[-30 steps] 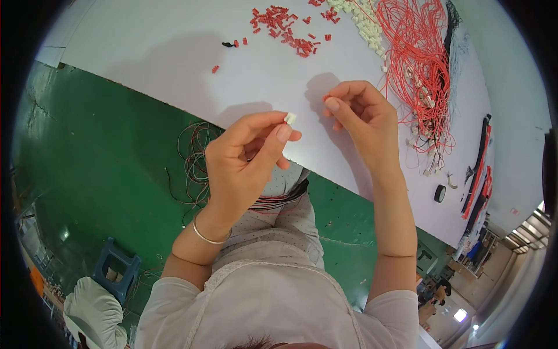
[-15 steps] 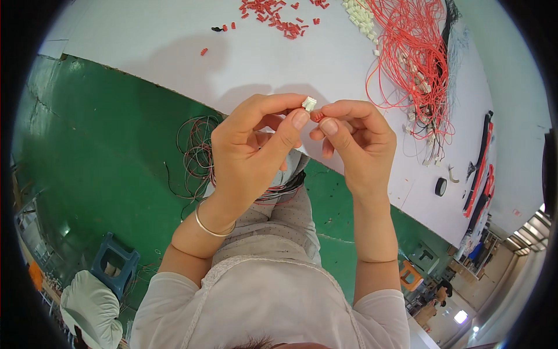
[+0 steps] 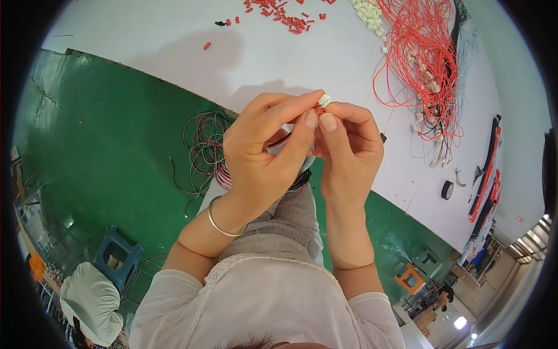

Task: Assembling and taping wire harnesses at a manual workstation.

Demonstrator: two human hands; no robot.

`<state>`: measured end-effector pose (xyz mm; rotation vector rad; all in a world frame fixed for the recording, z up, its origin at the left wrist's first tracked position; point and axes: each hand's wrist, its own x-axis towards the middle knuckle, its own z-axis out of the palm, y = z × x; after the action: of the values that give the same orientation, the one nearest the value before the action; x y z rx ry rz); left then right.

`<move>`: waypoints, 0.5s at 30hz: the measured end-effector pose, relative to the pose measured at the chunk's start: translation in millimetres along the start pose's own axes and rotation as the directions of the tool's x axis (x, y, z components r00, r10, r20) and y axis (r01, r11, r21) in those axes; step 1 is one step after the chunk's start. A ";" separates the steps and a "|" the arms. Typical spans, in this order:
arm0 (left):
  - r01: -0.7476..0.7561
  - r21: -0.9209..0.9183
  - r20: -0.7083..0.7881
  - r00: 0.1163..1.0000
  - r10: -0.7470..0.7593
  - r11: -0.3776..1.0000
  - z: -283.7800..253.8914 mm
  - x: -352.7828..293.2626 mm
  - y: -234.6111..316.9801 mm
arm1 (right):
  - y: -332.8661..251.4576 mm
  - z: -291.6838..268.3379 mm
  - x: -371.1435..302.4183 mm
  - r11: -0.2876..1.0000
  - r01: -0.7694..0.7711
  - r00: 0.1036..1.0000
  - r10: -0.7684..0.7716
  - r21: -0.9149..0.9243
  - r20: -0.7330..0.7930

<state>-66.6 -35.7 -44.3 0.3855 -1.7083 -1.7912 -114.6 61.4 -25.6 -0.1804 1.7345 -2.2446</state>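
Note:
In front of me, over the near edge of the table, my left hand (image 3: 270,131) and my right hand (image 3: 350,142) meet at their fingertips. Between them a small white plastic connector (image 3: 325,100) sticks up, pinched by my left thumb and index finger. A small red plastic piece (image 3: 319,109) sits right against its lower side, at the tips of my right thumb and index finger. Whether the red piece is seated in the connector is hidden by my fingers. Dark and red wires (image 3: 280,141) run beneath my left palm toward my lap.
Loose red pieces (image 3: 296,23) and a pile of white connectors (image 3: 367,14) lie at the table's far side. Tangled red wires (image 3: 415,58) spread on the right, near a black tape roll (image 3: 447,189). A cable coil (image 3: 203,139) hangs left of my lap; a blue stool (image 3: 118,256) stands on the floor.
My right hand has moved left and brought the red piece up against the white connector; the two were apart before. My left hand has shifted slightly right.

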 end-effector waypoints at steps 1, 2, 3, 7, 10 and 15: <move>-0.022 0.022 0.033 0.999 0.021 1.000 -1.7 -1.0 0.6 | -1.6 2.7 -0.3 1.000 -0.019 0.998 0.019 0.010 -0.054; -0.044 0.043 0.067 0.997 0.041 0.998 -2.8 -1.5 1.1 | -0.3 2.1 -0.3 1.000 -0.020 0.998 0.020 0.010 -0.054; -0.043 0.043 0.067 0.997 0.040 0.998 -2.7 -1.2 2.1 | 1.7 0.8 -0.3 0.999 0.022 0.998 -0.024 -0.027 -0.052; 0.142 -0.136 0.054 0.989 -0.135 0.980 -1.0 0.4 5.9 | 0.8 2.7 -0.6 0.994 0.061 0.997 -0.066 -0.088 -0.051; 0.181 -0.168 0.055 0.983 -0.174 0.969 -3.4 1.0 4.5 | 1.9 -0.8 0.9 0.993 0.079 0.997 -0.080 -0.087 -0.006; 0.203 -0.211 0.068 0.979 -0.193 0.956 -7.9 2.8 5.2 | -0.5 -3.0 4.0 0.953 0.230 0.973 -0.228 -0.199 0.029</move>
<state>-62.7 -43.5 -39.5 0.4353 -1.5279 -2.1234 -119.2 63.1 -26.3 -0.4543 2.0292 -2.2135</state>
